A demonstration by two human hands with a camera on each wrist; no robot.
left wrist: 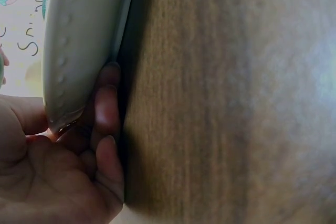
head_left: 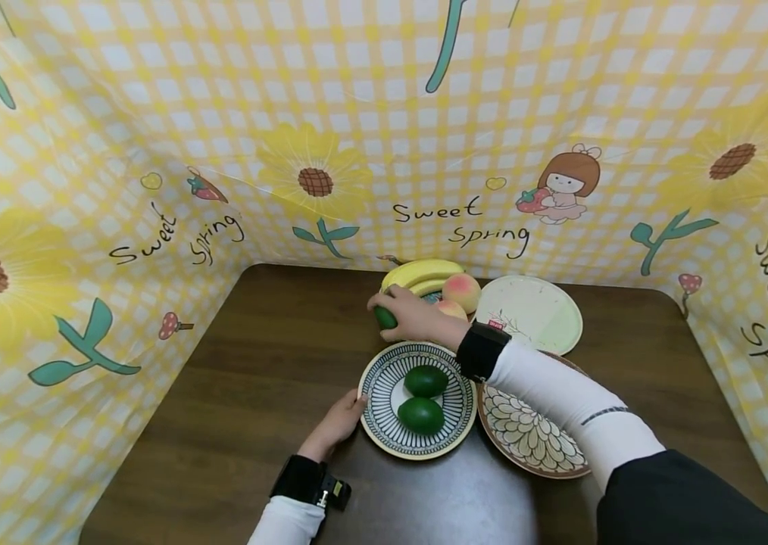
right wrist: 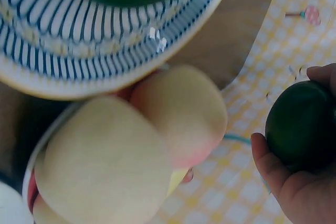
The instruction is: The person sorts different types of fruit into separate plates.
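Note:
My left hand (head_left: 343,418) pinches the left rim of a blue-and-white striped plate (head_left: 377,424), with the thumb above and the fingers curled beneath, as the left wrist view shows. Two dark green oval fruits (head_left: 421,416) lie on that plate. Beyond its far rim, my right hand (head_left: 414,314) grips a third dark green oval fruit (right wrist: 299,124) between thumb and fingers. Close by this hand are yellow bananas (head_left: 425,271) and peaches (head_left: 461,292) in a bowl (right wrist: 32,174) that the fruit and hand mostly hide.
A pale green plate (head_left: 541,306) lies right of the peaches. Under my right forearm is a brown-rimmed plate with a petal pattern (head_left: 527,435), partly covered. A yellow checked cloth (head_left: 370,151) rises around the back and sides of the dark wooden table (head_left: 234,393).

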